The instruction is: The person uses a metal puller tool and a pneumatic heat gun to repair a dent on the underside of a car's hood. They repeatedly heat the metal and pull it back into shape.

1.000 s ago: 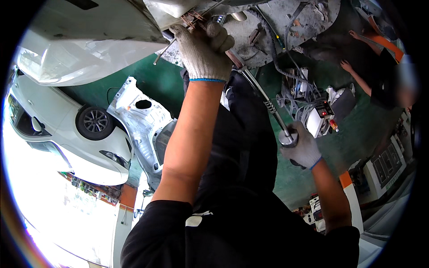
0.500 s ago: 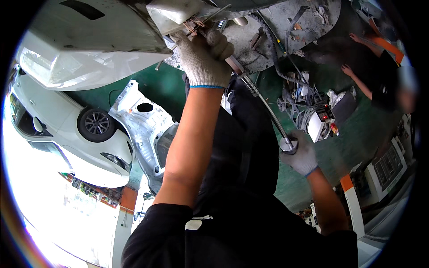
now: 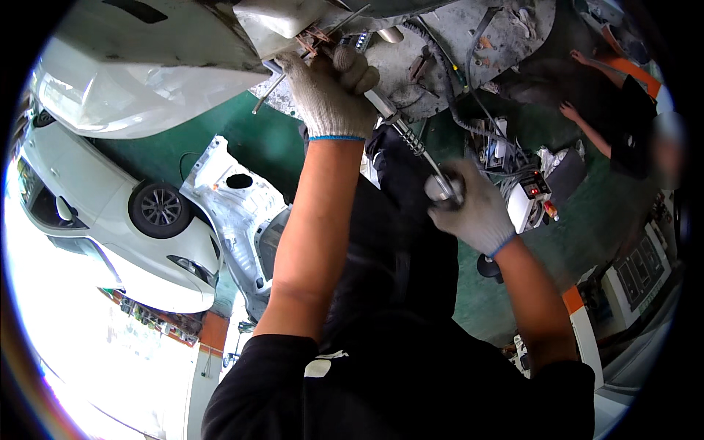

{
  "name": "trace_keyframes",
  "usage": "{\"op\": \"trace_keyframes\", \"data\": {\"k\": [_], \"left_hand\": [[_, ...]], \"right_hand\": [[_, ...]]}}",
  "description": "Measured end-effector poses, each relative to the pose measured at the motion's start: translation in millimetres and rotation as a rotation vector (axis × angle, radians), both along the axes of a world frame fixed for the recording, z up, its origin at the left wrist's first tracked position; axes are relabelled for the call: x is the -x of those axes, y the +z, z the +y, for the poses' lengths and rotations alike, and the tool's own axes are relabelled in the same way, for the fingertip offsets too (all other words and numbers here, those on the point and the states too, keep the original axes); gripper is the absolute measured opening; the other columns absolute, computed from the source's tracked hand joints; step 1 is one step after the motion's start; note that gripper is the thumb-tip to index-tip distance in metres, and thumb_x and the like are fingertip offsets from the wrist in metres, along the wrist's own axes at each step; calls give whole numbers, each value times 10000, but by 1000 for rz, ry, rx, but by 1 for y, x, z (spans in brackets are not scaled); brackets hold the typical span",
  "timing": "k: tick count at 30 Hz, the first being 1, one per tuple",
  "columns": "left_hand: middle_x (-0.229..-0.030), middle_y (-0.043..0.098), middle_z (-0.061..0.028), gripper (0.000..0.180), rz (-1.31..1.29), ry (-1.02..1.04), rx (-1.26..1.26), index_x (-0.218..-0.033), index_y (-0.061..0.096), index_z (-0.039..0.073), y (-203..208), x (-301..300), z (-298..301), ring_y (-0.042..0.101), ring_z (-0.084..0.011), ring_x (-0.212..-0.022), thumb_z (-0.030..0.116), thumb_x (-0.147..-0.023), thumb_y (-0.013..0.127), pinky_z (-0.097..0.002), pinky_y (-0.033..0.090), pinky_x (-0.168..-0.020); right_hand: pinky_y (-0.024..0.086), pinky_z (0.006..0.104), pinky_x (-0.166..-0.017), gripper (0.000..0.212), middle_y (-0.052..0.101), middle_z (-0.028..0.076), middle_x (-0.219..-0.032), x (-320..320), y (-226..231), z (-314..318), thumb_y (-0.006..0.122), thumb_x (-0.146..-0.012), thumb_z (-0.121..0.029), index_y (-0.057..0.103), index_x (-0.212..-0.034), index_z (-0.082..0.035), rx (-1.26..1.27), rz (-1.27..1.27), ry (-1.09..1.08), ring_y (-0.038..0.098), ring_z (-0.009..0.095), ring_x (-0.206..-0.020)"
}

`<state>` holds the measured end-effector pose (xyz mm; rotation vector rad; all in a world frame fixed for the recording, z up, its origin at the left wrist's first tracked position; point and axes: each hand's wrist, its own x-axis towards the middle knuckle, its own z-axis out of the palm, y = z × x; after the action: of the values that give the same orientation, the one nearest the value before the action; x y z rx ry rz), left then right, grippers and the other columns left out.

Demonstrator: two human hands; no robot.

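My left hand [image 3: 330,99], in a pale knit glove with a blue cuff, is closed around the front end of a slide hammer [image 3: 405,136]. Copper-coloured strands [image 3: 314,38] and a thin metal rod show just beyond its fingers, close under a white car body panel [image 3: 293,18]. Down the tool's shaft, my gloved right hand [image 3: 478,213] grips the shiny round sliding weight [image 3: 444,188]. Below that hand a dark round piece [image 3: 490,268] pokes out; whether it is the tool's end I cannot tell. My left fingers partly hide the tool's front.
A grey round platform [image 3: 506,44] carries cables and scraps. On the green floor stands a white box [image 3: 522,205] with a red display. A bare metal body panel [image 3: 238,198] and a white car [image 3: 110,198] are at left. Another person's arms [image 3: 590,132] show at far right.
My right hand has moved up and left along the shaft with the sliding weight, nearer my left hand. The dark round piece has come into view below it. My left hand has barely moved.
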<state>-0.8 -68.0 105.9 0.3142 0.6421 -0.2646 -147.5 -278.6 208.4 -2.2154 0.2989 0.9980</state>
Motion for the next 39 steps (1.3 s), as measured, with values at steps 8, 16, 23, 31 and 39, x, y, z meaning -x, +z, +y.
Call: {"op": "trace_keyframes", "data": {"k": [8, 16, 23, 31, 39], "left_hand": [[-658, 381, 27, 784, -67, -14, 24, -1046, 618, 74, -3, 3, -3, 272, -106, -532, 767, -1001, 255, -258, 249, -508], [-667, 381, 25, 718, -62, -47, 30, -1013, 603, 90, -5, 5, 0, 284, -106, -539, 721, -1021, 261, -262, 264, -507], [-650, 346, 34, 686, 0, -21, -49, -1014, 601, 86, 4, 5, -5, 271, -110, -535, 689, -1031, 275, -268, 245, -503], [-635, 353, 28, 636, 12, -13, -16, -1035, 604, 72, 6, 4, -6, 262, -105, -519, 622, -1039, 284, -263, 233, -491], [-640, 355, 23, 672, 7, -31, 4, -1074, 608, 62, -3, 2, -1, 260, -110, -525, 623, -1043, 239, -270, 242, -498]], "right_hand": [[564, 429, -897, 614, 692, 169, -1087, 89, 19, -61, 832, -701, -184, 578, -1246, -63, 155, 157, -52, 698, 339, -999], [561, 431, -894, 673, 672, 169, -1140, -19, -4, 7, 830, -714, -230, 514, -1284, -61, -63, 129, -11, 693, 345, -1021], [553, 422, -914, 630, 674, 147, -1109, 111, -3, -64, 853, -682, -206, 584, -1236, -75, 15, 34, -150, 676, 332, -1034], [552, 446, -916, 670, 685, 172, -1122, 79, 7, -51, 833, -691, -257, 562, -1278, -81, 103, 127, 11, 683, 362, -1037], [557, 432, -899, 708, 678, 179, -1149, 5, -12, 2, 837, -687, -208, 513, -1302, -75, -23, -45, 1, 696, 348, -1027]]}}
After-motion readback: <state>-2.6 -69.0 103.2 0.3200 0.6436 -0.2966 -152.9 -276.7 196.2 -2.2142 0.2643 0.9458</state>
